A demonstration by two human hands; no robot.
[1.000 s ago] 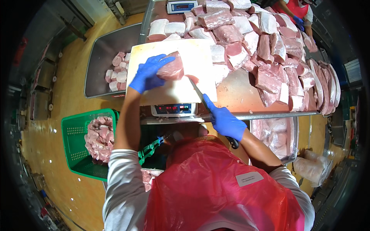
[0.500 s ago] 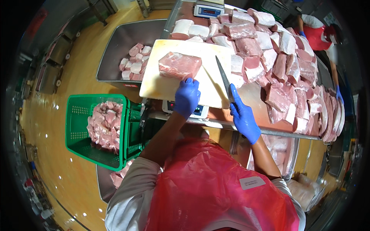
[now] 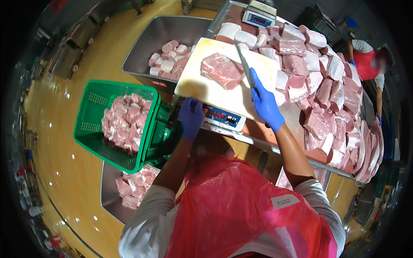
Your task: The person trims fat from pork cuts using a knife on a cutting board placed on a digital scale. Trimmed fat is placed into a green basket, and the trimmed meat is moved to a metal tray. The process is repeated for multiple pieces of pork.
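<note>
My right grip (image 3: 266, 104) clasps the knife (image 3: 243, 59) at the cutting board's (image 3: 189, 78) right side, my left grip (image 3: 191, 116), its hold unclear, is off its near edge, and the meat slab (image 3: 221, 71) on it, seemingly between cuts, wants steadying.

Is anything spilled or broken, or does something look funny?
I see nothing spilled or broken. One slightly odd thing: the white board with the meat covers part of a scale, leaving its lit display peeking out.
</note>
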